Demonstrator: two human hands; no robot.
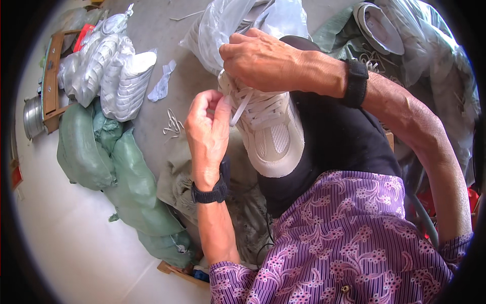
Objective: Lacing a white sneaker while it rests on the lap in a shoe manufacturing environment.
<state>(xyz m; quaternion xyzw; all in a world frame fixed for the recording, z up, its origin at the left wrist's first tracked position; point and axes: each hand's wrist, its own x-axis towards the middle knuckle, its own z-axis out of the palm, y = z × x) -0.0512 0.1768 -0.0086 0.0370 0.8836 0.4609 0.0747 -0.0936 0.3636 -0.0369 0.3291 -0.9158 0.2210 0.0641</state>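
Observation:
A white sneaker (276, 134) with mesh on its toe rests against my black-clad leg, toe toward me. White shoelace (242, 109) crosses its tongue and loops out to the left side. My left hand (207, 124) is closed in a pinch on the lace at the shoe's left edge, near the eyelets. Over the ankle end of the shoe, my right hand (266, 61) is closed with its fingers curled. Whatever those fingers hold is hidden behind the hand. Both wrists wear black straps.
Stacked white soles in clear plastic (126, 83) lie at far left beside a wooden frame (51, 76). Green sacks (134, 182) run below them. Loose laces (173, 124) and a plastic scrap (162, 81) lie on the floor. Another shoe (379, 28) and plastic bags sit at far right.

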